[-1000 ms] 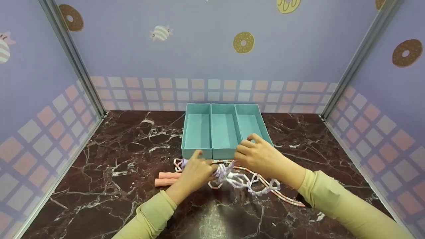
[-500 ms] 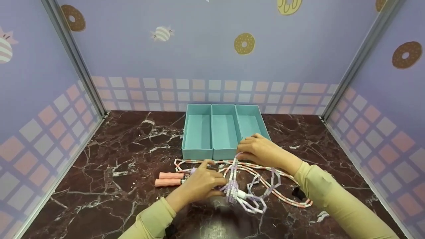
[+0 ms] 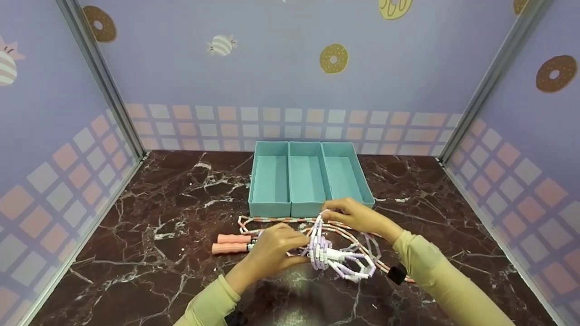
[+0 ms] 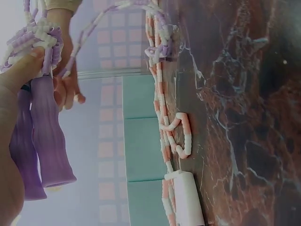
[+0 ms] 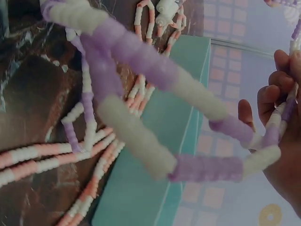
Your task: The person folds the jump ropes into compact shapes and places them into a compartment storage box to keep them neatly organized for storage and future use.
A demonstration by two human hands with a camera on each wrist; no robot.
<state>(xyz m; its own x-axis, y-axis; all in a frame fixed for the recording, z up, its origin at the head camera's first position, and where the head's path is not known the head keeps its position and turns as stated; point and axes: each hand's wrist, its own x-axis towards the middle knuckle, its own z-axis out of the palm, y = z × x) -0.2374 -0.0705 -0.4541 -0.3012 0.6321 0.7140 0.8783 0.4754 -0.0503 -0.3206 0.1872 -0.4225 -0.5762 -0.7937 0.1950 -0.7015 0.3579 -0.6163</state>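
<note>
A purple-and-white beaded jump rope [image 3: 318,251] is bundled between the two hands, in front of the box. My left hand [image 3: 278,246] grips its two purple handles [image 4: 49,136], with the thumb on the knotted cord in the left wrist view. My right hand [image 3: 355,217], higher and to the right, pinches a strand of the beaded cord, seen also in the right wrist view [image 5: 277,127]. Several loops hang right of the bundle. Beneath and behind lies a second jump rope with orange-and-white beads [image 3: 283,220] and pink handles [image 3: 231,244], partly hidden by my left hand.
A teal box with three compartments [image 3: 271,209] stands behind the hands, close to the orange rope. The dark marble tabletop [image 3: 181,280] is bounded by patterned walls [image 3: 222,90] at the back and sides.
The purple rope's coil has risen and stands more upright, with loops now bunched to the right. My left hand has shifted slightly right; my right hand has come lower, drawing the strand.
</note>
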